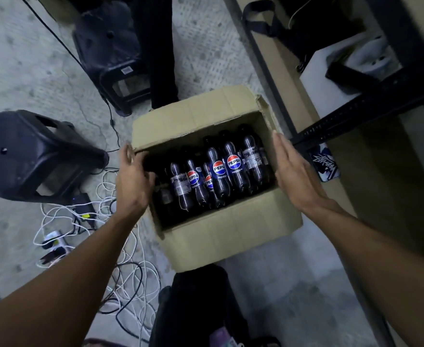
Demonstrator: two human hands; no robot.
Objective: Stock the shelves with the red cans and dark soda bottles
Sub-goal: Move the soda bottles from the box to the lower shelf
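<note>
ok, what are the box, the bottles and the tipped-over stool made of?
box: matte tan corrugated cardboard, with creased flaps and a torn edge.
bottles: probably glossy clear plastic, judging by the highlights, with printed film labels.
stool: seemingly moulded black plastic with a dull sheen.

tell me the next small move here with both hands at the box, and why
Probably press the right hand flat against the right wall of the open brown cardboard box. The left hand curls over its left rim, while the right is open beside it. A two-sided grip would steady it, since the dark plastic soda bottles all sit inside.
</note>
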